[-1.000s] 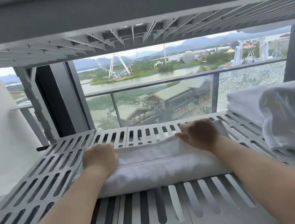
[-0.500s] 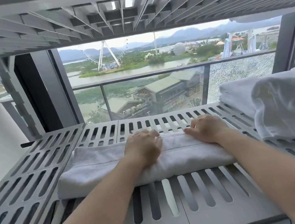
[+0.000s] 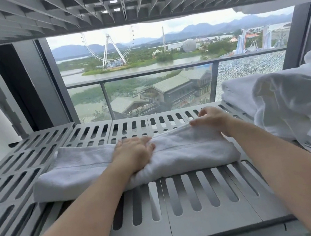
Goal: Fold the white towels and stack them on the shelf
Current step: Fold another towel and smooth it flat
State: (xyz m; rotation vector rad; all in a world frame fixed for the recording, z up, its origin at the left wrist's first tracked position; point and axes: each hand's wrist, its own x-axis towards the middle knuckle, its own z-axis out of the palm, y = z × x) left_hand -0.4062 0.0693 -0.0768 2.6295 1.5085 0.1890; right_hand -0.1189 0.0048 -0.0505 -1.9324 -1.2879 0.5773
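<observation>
A folded towel [image 3: 76,169] lies on the slatted shelf [image 3: 196,204], long axis running 9 to 3 o'clock, as the left hand [image 3: 133,153] presses flat on its middle and the right hand [image 3: 210,118] pinches its far edge at 1 o'clock, nearer the pile [image 3: 293,104] at 3 o'clock.
</observation>
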